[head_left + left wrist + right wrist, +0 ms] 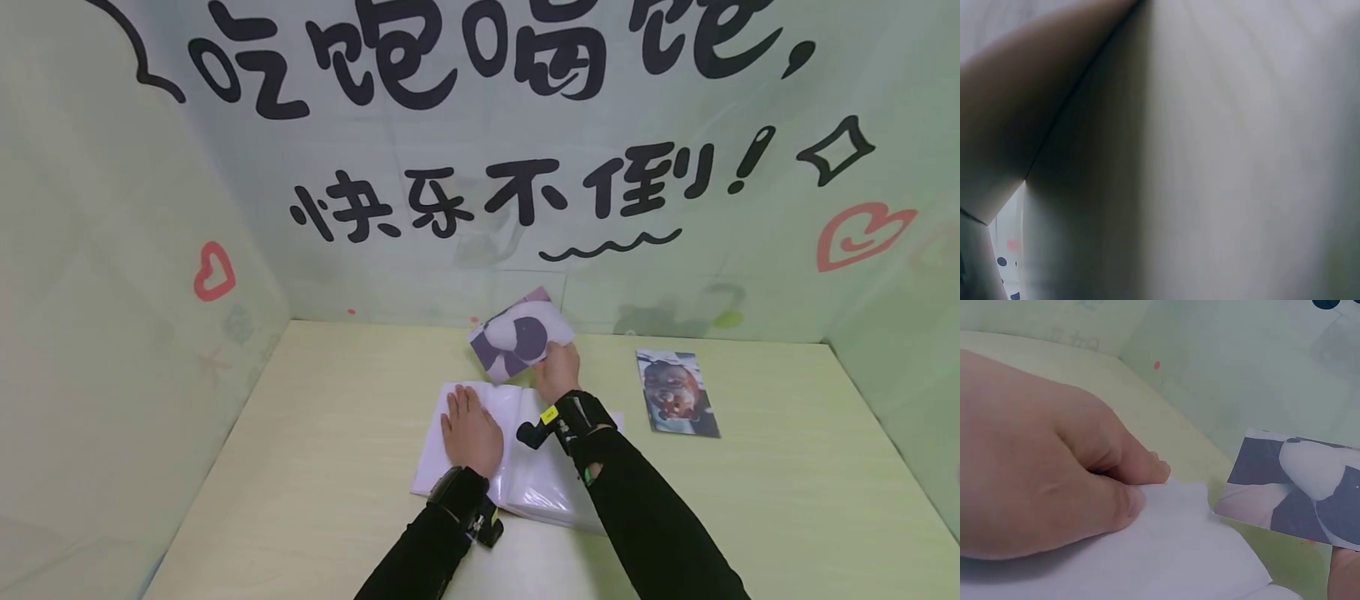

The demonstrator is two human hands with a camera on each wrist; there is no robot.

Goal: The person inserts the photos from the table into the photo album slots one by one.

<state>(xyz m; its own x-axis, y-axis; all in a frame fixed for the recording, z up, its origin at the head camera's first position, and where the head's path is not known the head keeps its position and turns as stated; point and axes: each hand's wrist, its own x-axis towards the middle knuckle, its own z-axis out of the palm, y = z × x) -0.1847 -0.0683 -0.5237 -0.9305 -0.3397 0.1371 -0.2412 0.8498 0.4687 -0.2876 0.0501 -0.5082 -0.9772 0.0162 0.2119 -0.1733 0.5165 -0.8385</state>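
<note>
My right hand (558, 372) pinches a photo (521, 333) by its lower right corner, above the far edge of an open photo album. The photo shows pale and grey-purple shapes and tilts to the left; it also appears in the right wrist view (1291, 487), with part of a finger below it. My left hand (474, 429) rests on the album's left page (431, 467), fingers stretched toward its far edge. Clear, glossy sleeves cover the right page (543, 479), partly hidden under my right wrist. The left wrist view is mostly blurred.
A second photo (678, 393), with a brown animal-like face, lies on the table to the right of the album. The pale wooden table (322, 433) meets a printed back wall (420, 275) close behind the held photo, with side walls left and right.
</note>
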